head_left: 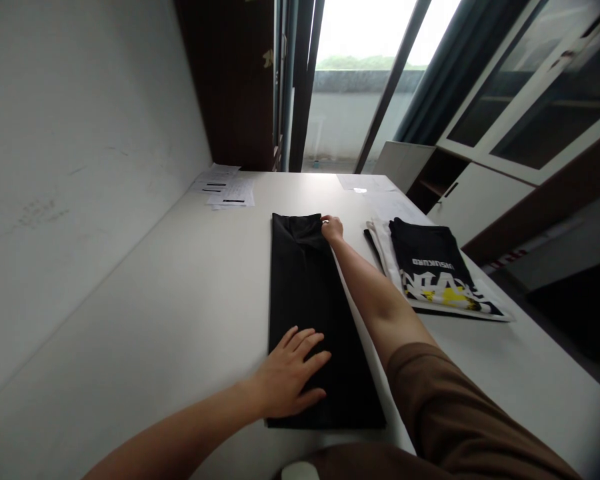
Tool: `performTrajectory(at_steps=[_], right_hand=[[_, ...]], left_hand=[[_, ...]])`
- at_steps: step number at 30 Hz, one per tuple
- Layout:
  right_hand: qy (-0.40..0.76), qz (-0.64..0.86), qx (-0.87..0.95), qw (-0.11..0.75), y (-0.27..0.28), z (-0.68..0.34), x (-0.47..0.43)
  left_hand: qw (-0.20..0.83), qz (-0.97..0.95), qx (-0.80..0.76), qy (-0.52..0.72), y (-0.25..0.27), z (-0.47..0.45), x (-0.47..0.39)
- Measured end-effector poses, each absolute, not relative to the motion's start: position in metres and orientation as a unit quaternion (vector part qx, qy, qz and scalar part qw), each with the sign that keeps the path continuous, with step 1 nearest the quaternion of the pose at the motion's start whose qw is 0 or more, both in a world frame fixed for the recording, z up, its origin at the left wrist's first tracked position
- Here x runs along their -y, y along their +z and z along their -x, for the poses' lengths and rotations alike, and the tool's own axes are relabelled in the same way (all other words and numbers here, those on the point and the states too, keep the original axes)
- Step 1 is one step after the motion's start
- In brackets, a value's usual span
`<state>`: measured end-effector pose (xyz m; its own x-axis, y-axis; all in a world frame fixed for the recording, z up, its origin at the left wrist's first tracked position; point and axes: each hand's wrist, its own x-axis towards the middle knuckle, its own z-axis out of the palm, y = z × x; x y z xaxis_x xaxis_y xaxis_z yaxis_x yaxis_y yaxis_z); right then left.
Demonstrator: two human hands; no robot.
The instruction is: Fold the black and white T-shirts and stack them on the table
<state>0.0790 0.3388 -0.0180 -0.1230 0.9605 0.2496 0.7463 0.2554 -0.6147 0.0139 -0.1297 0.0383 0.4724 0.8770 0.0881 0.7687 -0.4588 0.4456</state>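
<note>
A black garment (307, 300), folded into a long strip, lies flat in front of me on the white table. Whether it is trousers or a shirt I cannot tell. My left hand (297, 373) rests on its near part, palm down with fingers spread. At the far right corner, my right hand (333, 228) pinches the garment's edge between thumb and fingers. The cloth is wrinkled close to that far end and smooth toward me.
Right of the garment is a stack of folded clothes (430, 267), topped by a black printed shirt. Paper sheets (233, 190) lie at the far left, with more sheets (367, 183) at the far right. A wall (80, 167) borders the left side; cabinets (485, 200) stand beyond the right edge.
</note>
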Motion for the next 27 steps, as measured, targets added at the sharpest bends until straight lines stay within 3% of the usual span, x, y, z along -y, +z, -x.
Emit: performTrajectory(at_steps=[6, 13, 21, 27], right_hand=[[0.161, 0.597, 0.725, 0.303, -0.027, -0.098, -0.327], [0.088, 0.551, 0.800, 0.220, -0.037, -0.093, -0.305], [0.238, 0.565, 0.727, 0.309, -0.025, -0.092, -0.319], [0.159, 0.526, 0.805, 0.226, -0.028, -0.090, -0.311]], left_hand=[[0.160, -0.843, -0.503, 0.105, 0.024, -0.014, 0.132], [0.161, -0.848, -0.497, 0.092, 0.025, -0.015, 0.136], [0.161, -0.846, -0.497, 0.107, 0.025, -0.014, 0.134], [0.163, -0.840, -0.503, 0.119, 0.027, -0.015, 0.134]])
